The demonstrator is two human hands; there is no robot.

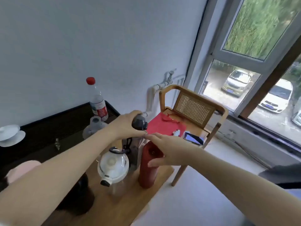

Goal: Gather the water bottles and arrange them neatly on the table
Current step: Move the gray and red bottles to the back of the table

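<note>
My left hand (126,126) grips the dark lid of a clear bottle (139,123) that stands near the table's right edge. My right hand (160,150) rests on the top of a tall red bottle (147,170), fingers spread over its cap. A clear bottle with a white lid (113,165) stands just left of the red one. Farther back stand a plastic bottle with a red cap (97,101) and a frosted bottle (94,126). A dark bottle (79,196) and a pink one (22,170) show under my left forearm.
The wooden table (114,203) carries a dark tea tray (48,128) with a white lidded cup (10,134). A wooden chair (193,110) at the right holds a red cloth (162,124) and a phone (193,138). A window lies beyond.
</note>
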